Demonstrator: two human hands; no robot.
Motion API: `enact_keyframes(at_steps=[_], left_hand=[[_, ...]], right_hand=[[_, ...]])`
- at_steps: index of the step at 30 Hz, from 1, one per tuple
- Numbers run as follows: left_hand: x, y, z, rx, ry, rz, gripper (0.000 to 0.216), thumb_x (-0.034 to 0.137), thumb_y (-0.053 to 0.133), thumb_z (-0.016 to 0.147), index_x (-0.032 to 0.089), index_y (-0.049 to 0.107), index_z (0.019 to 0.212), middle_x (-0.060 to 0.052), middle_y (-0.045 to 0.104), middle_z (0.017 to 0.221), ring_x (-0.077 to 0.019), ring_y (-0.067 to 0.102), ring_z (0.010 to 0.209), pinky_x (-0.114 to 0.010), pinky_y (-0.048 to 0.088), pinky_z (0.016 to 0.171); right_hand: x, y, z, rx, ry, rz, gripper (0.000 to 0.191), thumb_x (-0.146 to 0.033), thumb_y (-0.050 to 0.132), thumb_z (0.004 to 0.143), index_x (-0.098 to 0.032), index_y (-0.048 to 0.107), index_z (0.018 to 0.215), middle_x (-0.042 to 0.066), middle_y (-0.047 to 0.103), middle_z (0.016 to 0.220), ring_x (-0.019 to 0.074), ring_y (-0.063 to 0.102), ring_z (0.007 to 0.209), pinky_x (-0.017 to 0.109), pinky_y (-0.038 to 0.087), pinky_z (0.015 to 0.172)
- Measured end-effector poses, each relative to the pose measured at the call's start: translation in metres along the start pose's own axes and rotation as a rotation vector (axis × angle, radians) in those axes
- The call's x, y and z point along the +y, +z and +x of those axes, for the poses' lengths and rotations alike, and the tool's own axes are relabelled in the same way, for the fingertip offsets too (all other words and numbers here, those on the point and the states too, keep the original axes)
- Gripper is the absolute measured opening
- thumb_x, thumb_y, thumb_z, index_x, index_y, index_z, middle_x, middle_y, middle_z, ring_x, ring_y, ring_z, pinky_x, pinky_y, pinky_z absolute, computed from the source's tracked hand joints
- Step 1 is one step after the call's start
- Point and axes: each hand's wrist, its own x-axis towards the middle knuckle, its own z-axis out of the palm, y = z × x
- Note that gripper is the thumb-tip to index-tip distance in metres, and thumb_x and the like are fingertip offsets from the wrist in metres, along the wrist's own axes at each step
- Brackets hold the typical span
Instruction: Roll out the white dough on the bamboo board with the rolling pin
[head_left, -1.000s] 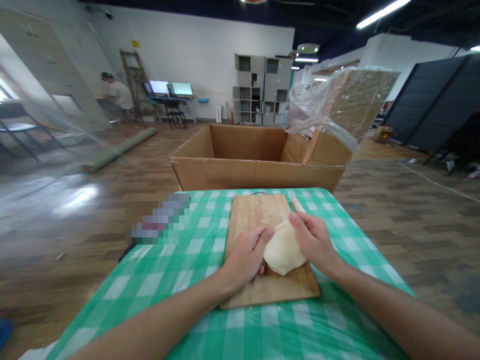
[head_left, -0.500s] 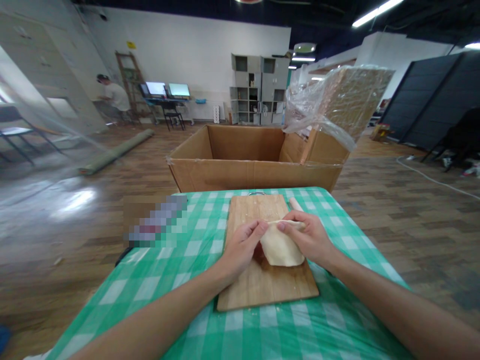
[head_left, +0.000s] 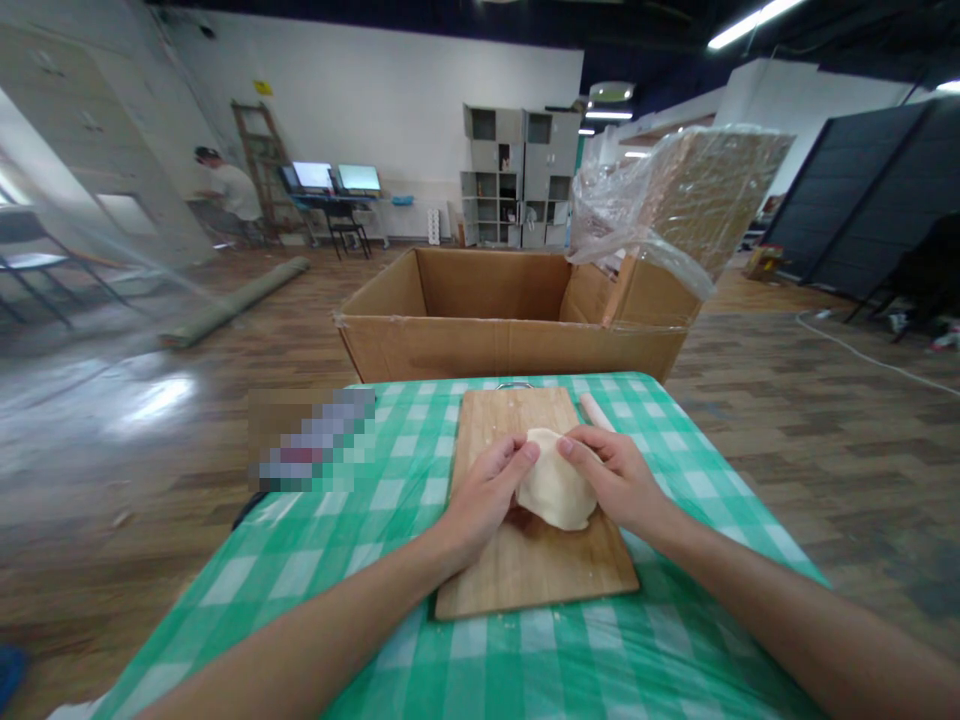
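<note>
A pale sheet of dough (head_left: 551,487) is held just above a wooden cutting board (head_left: 525,570) on the green checked tablecloth (head_left: 360,560). My left hand (head_left: 486,495) pinches the dough's left edge with closed fingers. My right hand (head_left: 616,478) grips its right edge the same way. The dough hangs rounded between both hands. A wooden rolling pin (head_left: 595,409) lies at the board's far right, partly hidden behind my right hand.
A large open cardboard box (head_left: 510,315) stands just past the table's far edge, with plastic-wrapped board (head_left: 690,200) leaning at its right. A blurred patch (head_left: 315,440) sits at the table's left. A person (head_left: 225,190) sits at a far desk with monitors.
Both hands have turned and regathered the dough: it was folded flat half a second ago and now hangs rounded, slightly farther up the board.
</note>
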Motion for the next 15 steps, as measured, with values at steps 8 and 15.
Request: enact_keyframes(at_steps=[8,15], left_hand=[[0.009,0.002,-0.009,-0.015,0.191,0.44,0.037,0.048,0.054,0.1,0.017,0.069,0.086,-0.002,0.066,0.08,-0.0168,0.057,0.076,-0.026,0.042,0.067],[0.009,0.004,-0.011,-0.096,0.136,0.458,0.043,0.052,0.046,0.103,0.017,0.072,0.097,-0.005,0.072,0.091,-0.0209,0.063,0.087,-0.029,0.047,0.076]], right_hand=[[0.002,0.003,-0.005,-0.192,0.109,-0.004,0.049,-0.06,0.053,0.099,-0.019,0.06,0.075,-0.002,0.055,0.066,0.0132,0.048,0.059,0.025,0.033,0.05],[0.0,0.005,-0.007,-0.04,-0.079,-0.301,0.047,-0.047,0.044,0.106,-0.021,0.054,0.069,-0.001,0.059,0.063,0.0154,0.052,0.061,0.029,0.033,0.058]])
